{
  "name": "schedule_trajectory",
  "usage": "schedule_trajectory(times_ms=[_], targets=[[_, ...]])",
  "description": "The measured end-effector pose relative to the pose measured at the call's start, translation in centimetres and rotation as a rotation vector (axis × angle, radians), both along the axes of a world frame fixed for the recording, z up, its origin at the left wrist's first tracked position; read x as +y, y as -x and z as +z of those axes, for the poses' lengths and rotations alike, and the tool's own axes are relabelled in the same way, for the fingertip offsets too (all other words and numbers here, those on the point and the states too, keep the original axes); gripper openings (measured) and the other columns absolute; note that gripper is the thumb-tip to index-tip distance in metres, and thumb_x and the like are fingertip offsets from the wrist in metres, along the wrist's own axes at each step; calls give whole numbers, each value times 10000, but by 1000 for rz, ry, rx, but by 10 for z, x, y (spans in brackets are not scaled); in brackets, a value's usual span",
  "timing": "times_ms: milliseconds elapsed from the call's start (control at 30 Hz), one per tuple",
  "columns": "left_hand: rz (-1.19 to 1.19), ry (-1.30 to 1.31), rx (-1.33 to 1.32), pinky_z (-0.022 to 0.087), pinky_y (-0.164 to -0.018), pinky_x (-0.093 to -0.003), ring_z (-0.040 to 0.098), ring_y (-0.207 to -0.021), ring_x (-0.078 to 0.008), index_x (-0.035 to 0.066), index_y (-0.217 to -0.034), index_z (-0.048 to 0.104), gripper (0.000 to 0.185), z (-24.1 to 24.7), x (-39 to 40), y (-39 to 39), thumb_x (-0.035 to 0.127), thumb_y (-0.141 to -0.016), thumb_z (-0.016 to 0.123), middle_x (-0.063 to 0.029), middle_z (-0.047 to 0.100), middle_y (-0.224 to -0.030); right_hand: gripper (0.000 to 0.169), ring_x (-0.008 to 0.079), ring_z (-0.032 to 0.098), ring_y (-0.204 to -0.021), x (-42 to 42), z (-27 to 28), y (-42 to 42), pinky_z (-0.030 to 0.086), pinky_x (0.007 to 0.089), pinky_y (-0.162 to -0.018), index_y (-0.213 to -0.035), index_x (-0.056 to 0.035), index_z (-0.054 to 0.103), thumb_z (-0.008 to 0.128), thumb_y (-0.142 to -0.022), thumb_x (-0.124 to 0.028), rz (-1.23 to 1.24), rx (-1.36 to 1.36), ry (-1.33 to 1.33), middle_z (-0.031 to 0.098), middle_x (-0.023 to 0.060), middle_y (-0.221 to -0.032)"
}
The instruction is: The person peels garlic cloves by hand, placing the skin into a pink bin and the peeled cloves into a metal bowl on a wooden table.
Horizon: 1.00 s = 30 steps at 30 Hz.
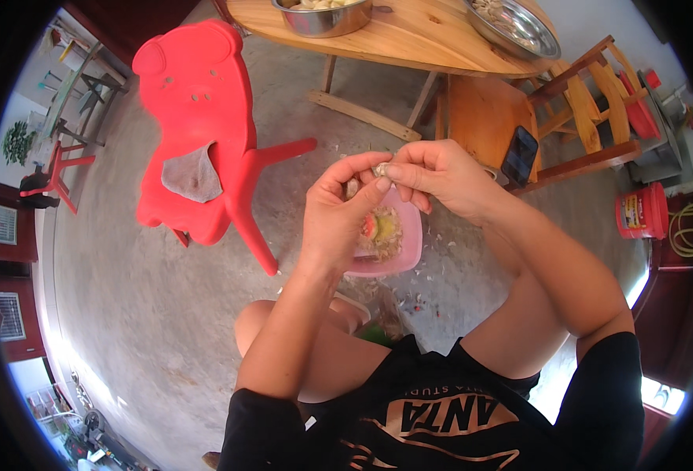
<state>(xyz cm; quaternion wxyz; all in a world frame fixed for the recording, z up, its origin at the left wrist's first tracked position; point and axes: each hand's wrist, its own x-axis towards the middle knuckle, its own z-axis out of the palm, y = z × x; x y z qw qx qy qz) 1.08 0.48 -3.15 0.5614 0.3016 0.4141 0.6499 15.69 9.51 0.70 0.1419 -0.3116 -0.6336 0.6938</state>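
Over a pink plastic basin on the floor, both my hands meet at the fingertips. Between them is a small pale piece that looks like a garlic clove. My left hand pinches one side and has a second clove-like piece tucked in its curled fingers. My right hand grips the other side with thumb and forefinger. Loose papery skins and a red and yellow-green thing lie in the basin. On the wooden table stands a steel bowl of pale peeled cloves; a second steel bowl holds unpeeled-looking pieces.
A red plastic chair with a grey cloth stands at the left. The wooden table lies ahead. A phone rests on a wooden chair at the right, near a red bucket. Skin scraps litter the floor.
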Motion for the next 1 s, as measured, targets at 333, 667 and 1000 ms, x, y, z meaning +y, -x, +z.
schedule_trajectory(times_ms=[333, 667, 1000], targets=[[188, -185, 406, 432, -644, -193, 509, -725, -55, 9, -1006, 570, 182, 0, 1, -4, -10, -825, 586, -9, 591, -867, 243, 97, 478, -554, -2, 2, 1, 381, 257, -504, -793, -11, 558, 576, -872, -240, -48, -150, -661, 527, 37, -616], [149, -149, 624, 467, -651, -221, 566, -747, -78, 17, -1000, 572, 181, 7, -3, -7, -28, -825, 573, -48, 606, -877, 260, 370, 533, -626, -6, 5, -4, 395, 433, -558, -767, 4, 521, 455, -867, -227, 127, -203, -745, 545, 196, -662], [259, -339, 960, 479, -627, -328, 594, -735, -290, 9, -942, 569, 199, 7, -4, -9, -66, -758, 572, -136, 577, -811, 271, 388, 530, -648, -9, 5, -4, 394, 444, -587, -741, 35, 505, 441, -832, -211, 140, -242, -600, 531, 233, -667]])
